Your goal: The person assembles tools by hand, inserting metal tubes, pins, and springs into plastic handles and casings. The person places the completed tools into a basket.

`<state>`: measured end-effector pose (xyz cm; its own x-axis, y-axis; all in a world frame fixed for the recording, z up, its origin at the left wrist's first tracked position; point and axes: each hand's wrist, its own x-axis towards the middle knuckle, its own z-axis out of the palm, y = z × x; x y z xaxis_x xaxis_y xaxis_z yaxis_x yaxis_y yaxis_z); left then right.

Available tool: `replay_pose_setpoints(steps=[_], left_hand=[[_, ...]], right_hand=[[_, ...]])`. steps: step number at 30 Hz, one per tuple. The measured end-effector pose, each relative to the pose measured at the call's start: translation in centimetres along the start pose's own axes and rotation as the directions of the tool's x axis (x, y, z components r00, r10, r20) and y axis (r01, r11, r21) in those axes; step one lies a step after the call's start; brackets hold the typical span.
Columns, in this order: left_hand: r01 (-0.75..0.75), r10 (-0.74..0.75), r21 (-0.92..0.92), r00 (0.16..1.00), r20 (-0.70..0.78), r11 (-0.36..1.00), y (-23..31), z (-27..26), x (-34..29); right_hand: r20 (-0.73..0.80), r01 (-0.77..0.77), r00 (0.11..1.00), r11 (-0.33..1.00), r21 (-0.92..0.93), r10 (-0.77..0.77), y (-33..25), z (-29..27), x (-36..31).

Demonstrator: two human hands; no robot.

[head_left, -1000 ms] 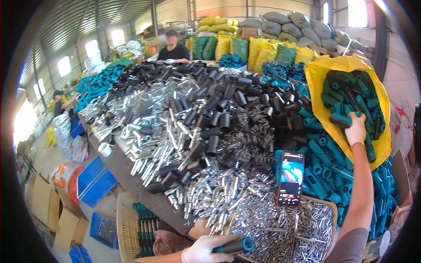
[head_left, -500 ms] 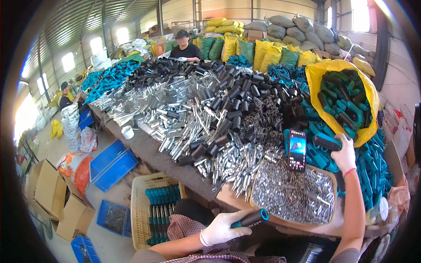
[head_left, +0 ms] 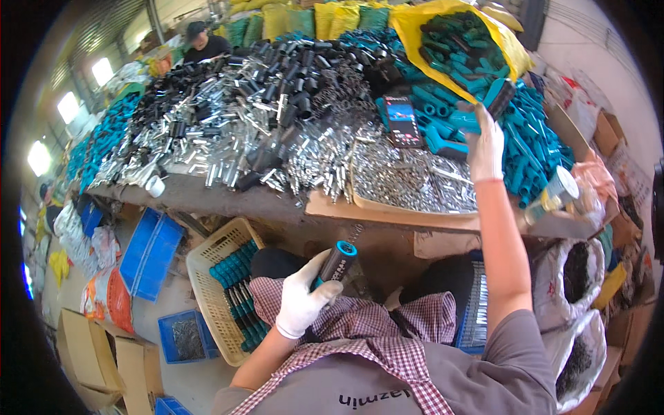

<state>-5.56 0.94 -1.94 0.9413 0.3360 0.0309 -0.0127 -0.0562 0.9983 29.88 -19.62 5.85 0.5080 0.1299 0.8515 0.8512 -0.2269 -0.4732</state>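
My left hand (head_left: 304, 297) is wrapped round a black-and-teal tool handle (head_left: 337, 264), held tilted upward over my lap with its teal-rimmed open end on top. A thin coil spring (head_left: 357, 232) shows just beyond that end; whether it touches is unclear. My right hand (head_left: 487, 146), also in a white glove, reaches over the right side of the table. Its fingers are closed on another teal-and-black handle (head_left: 499, 97), partly hidden by the fingers. Beneath and beside it lies a heap of teal handles (head_left: 532, 142). A phone (head_left: 403, 122) with a lit screen stands left of this hand.
A shallow tray of small metal pins (head_left: 408, 178) lies at the table's near edge. Metal rods and black sleeves (head_left: 256, 104) cover the tabletop. A yellow sack (head_left: 408, 31) of handles stands behind. Beside my lap is a cream basket (head_left: 200, 266) of handles. Another person (head_left: 206, 45) is across the table.
My view has tilted down and shifted right. The left hand's handle has turned from nearly level to pointing up. My right hand still grips its handle, now with the black part raised.
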Motion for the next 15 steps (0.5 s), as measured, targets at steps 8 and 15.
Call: replay_pose_setpoints(steps=[8,15], left_hand=[[-0.241,0.194,0.337,0.967,0.167,0.91,-0.1,1.6,0.0],[-0.135,0.072,0.325,0.977,0.199,0.936,1.0,1.8,0.4]], right_hand=[[0.476,-0.478,0.529,-0.217,0.851,0.702,-13.7,-1.1,-13.9],[0.513,-0.604,0.549,-0.111,0.789,0.66,-15.5,-0.9,-13.3]])
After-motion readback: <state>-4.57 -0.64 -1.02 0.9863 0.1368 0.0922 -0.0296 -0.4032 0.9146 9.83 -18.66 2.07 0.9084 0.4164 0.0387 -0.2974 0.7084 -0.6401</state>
